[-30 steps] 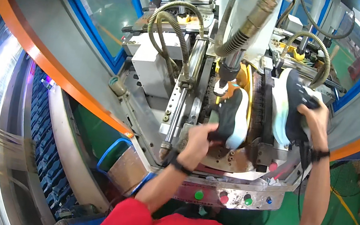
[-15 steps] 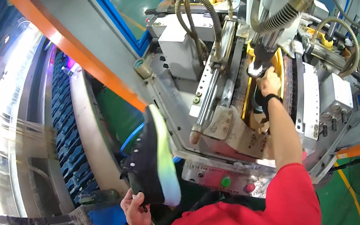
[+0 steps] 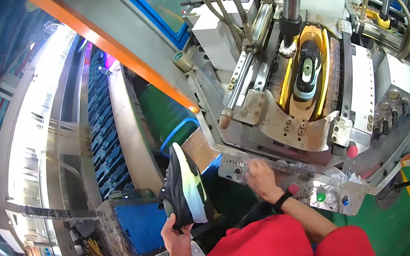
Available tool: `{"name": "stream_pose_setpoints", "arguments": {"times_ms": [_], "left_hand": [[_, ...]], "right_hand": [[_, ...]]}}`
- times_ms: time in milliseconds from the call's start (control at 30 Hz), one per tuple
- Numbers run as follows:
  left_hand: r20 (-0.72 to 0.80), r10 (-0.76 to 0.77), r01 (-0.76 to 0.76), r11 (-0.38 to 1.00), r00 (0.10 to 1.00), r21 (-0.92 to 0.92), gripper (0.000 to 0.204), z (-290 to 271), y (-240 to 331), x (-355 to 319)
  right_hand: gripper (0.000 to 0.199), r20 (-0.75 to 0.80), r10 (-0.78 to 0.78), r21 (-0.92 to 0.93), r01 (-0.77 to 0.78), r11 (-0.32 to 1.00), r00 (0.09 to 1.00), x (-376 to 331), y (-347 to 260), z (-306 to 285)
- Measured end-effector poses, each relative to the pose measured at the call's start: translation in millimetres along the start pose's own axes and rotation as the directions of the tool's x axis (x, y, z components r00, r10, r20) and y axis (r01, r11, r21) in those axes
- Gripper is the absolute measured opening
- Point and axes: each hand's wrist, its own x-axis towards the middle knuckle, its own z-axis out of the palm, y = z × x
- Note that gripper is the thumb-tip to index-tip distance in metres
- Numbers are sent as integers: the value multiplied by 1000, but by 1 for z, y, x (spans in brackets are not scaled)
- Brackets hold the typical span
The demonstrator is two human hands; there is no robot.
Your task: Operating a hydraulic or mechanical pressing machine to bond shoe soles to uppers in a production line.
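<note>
My left hand [image 3: 178, 239] is closed around the lower end of a black sneaker [image 3: 185, 187], with the toe pointing up. Its midsole fades from yellow-green to pale blue. Over the left part of the control panel [image 3: 304, 204], my right hand [image 3: 261, 179] has loosely bent, slightly blurred fingers, with nothing visible in them; contact with the panel cannot be made out. A second black shoe [image 3: 309, 64], with a pale green oval part in its middle and light blue at the near end, sits in the machine's yellow cradle [image 3: 322, 96]. A vertical metal rod [image 3: 289, 27] stands to its left.
Red [image 3: 293, 189], green [image 3: 320, 196] and blue buttons [image 3: 346, 200] line the panel's right part. Gauges and knobs sit on the machine's right block [image 3: 394, 84]. On the left runs a conveyor [image 3: 102, 126] with dark blue ridges, near a blue box [image 3: 144, 224].
My right hand has left the cradle and come back to the control panel, uncovering the shoe there. The sneaker in my left hand has tilted, and the view has shifted.
</note>
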Motion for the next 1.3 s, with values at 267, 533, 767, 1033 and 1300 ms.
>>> {"name": "stream_pose_setpoints", "arguments": {"times_ms": [267, 533, 767, 1033, 1300], "left_hand": [[-107, -22, 20, 1000, 994, -22, 24, -24, -21, -60], [-96, 12, -13, 1000, 995, -12, 26, -49, -27, -82], [-76, 58, -53, 996, 995, 73, 24, -79, -34, -72], [-305, -117, 43, 970, 945, -239, 25, -129, -54, -93], [-584, -178, -126, 888, 792, -442, 24, -203, -81, -108]], "right_hand": [[14, 168, -195, -193, 226, 955, 966, -41, 64, 66], [19, 198, -119, -89, 139, 986, 973, -25, 65, 57], [22, 221, -50, -37, 60, 998, 974, -27, 80, 74], [18, 363, 35, 36, -52, 998, 931, -23, 80, 99], [28, 285, -153, -116, 192, 974, 946, -15, 95, 85]]}}
